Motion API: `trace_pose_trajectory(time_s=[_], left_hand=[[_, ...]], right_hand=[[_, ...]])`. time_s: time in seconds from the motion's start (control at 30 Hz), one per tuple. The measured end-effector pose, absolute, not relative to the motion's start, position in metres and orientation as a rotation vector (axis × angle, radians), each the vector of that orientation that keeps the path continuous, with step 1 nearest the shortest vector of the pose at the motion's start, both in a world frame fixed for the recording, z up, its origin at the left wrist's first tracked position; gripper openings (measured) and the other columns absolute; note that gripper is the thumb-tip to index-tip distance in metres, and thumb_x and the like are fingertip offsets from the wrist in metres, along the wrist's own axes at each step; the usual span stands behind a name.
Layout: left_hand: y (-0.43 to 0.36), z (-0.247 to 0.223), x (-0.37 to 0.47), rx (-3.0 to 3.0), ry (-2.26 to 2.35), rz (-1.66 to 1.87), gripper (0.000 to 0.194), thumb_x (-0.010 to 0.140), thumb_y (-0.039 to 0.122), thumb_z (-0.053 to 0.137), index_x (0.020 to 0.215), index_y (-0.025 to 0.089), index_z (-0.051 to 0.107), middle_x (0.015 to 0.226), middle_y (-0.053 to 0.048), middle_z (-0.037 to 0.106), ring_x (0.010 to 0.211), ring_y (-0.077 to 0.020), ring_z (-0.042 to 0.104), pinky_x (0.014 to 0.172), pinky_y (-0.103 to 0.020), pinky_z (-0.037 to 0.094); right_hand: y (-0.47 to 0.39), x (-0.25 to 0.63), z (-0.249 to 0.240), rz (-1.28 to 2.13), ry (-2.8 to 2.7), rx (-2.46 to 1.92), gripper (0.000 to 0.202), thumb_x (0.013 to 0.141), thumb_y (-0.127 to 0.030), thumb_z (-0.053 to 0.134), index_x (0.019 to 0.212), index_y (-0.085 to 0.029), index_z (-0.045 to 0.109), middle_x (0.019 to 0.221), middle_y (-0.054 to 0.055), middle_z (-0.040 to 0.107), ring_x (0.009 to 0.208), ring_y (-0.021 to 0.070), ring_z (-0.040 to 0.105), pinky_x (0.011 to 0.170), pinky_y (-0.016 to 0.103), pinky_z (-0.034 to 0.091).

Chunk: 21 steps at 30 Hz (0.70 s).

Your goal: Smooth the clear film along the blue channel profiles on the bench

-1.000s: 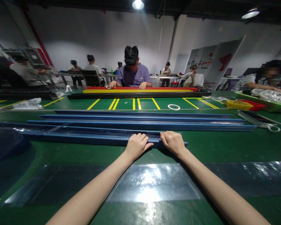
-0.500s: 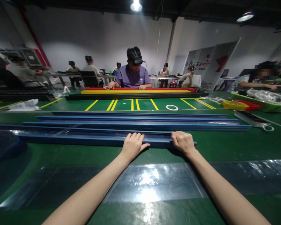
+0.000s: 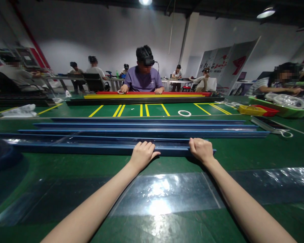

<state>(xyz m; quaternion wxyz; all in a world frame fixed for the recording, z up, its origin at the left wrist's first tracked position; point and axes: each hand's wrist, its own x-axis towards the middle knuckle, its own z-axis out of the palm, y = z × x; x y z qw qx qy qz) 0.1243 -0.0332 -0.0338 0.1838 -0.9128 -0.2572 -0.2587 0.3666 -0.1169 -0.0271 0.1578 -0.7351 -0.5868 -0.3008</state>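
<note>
A long blue plastic channel (image 3: 91,149) lies lengthwise across the green table, nearest to me among several like it. My left hand (image 3: 143,154) is closed over its near wall, fingers curled inside and thumb stretched out along the near side. Near the channel's right end, my right hand (image 3: 202,149) is balled with its curled fingers down in the groove; the fingertips are hidden. Clear film (image 3: 91,138) shows inside the groove. Farther back lie other blue channels (image 3: 167,133), parallel to it. Under my forearms a wide strip of clear plastic (image 3: 182,194) is spread on the table.
Across the table a person (image 3: 143,77) works behind red, yellow and black strips (image 3: 147,100). A white ring (image 3: 184,113) lies on the yellow-taped green surface (image 3: 154,109). At right are a phone (image 3: 266,124) and a green tray (image 3: 288,113) of coiled clear material.
My right hand has slid slightly right toward the channel's end, while my left hand keeps its hold. The whole view has shifted slightly.
</note>
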Motion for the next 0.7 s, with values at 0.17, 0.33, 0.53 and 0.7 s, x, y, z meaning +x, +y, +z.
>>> trace_pose_trajectory(time_s=[0.17, 0.33, 0.53, 0.7], left_hand=[[-0.0305, -0.0345, 0.1244, -2.602, -0.725, -0.729, 0.037, 0.084, 0.047, 0.038, 0.071, 0.016, 0.053, 0.067, -0.004, 0.059, 0.065, -0.0163, 0.052, 0.06, -0.028, 0.028], [-0.0272, -0.0352, 0.1248, -2.643, -0.765, -0.707, 0.041, 0.084, 0.05, 0.036, 0.068, 0.016, 0.053, 0.064, -0.003, 0.059, 0.061, -0.0155, 0.052, 0.057, -0.027, 0.029], [-0.0275, -0.034, 0.1248, -2.666, -0.797, -0.698, 0.044, 0.083, 0.051, 0.036, 0.067, 0.016, 0.055, 0.062, -0.004, 0.059, 0.06, -0.0161, 0.053, 0.057, -0.026, 0.031], [-0.0285, -0.0305, 0.1249, -2.689, -0.832, -0.696, 0.046, 0.082, 0.053, 0.036, 0.065, 0.016, 0.056, 0.06, -0.004, 0.059, 0.06, -0.0157, 0.053, 0.055, -0.026, 0.031]], right_hand=[[-0.1164, 0.3657, -0.0263, -0.827, -1.659, -2.16, 0.049, 0.084, -0.03, 0.025, 0.055, -0.013, 0.061, 0.058, 0.011, 0.062, 0.05, 0.0146, 0.052, 0.046, 0.026, 0.019], [-0.1162, 0.3656, -0.0259, -0.826, -1.642, -2.174, 0.049, 0.083, -0.031, 0.026, 0.054, -0.013, 0.061, 0.058, 0.011, 0.063, 0.049, 0.0146, 0.052, 0.046, 0.026, 0.02], [-0.1161, 0.3657, -0.0258, -0.823, -1.643, -2.173, 0.049, 0.083, -0.031, 0.026, 0.054, -0.013, 0.061, 0.058, 0.011, 0.063, 0.049, 0.0143, 0.052, 0.045, 0.027, 0.02], [-0.1157, 0.3656, -0.0255, -0.823, -1.641, -2.185, 0.049, 0.083, -0.031, 0.026, 0.054, -0.013, 0.061, 0.058, 0.011, 0.063, 0.048, 0.0144, 0.052, 0.045, 0.026, 0.02]])
